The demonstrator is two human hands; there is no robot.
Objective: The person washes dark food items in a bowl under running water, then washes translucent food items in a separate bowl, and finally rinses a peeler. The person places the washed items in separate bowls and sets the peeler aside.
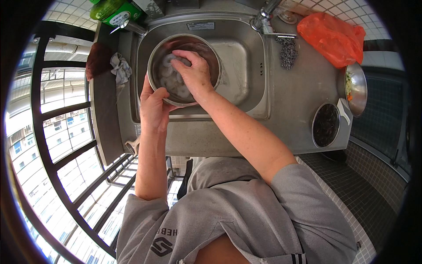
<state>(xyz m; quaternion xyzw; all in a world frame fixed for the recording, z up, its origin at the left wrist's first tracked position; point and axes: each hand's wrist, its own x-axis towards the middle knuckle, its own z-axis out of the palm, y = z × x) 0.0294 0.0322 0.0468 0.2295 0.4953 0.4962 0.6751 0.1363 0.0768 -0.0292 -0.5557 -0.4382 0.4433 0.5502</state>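
Over the left side of the stainless steel sink (245, 62), my left hand (153, 109) grips the near left rim of a round metal bowl (216, 71), thumb on the edge and fingers beneath. Peeled, greyish, translucent shrimp (165, 71) lie inside the bowl. My right hand (194, 69) reaches into it from the right. Its thumb and fingertips are at a shrimp near the far left; whether they pinch it is unclear. The palm hides part of the contents.
A faucet (263, 23) stands behind the sink. On the right are a steel scrubber (288, 52), a red plastic bag (331, 39), a metal bowl of chopped vegetables (361, 89) and a bowl of dark food (325, 125). A crumpled cloth (121, 69) and green bottle (113, 15) sit left.
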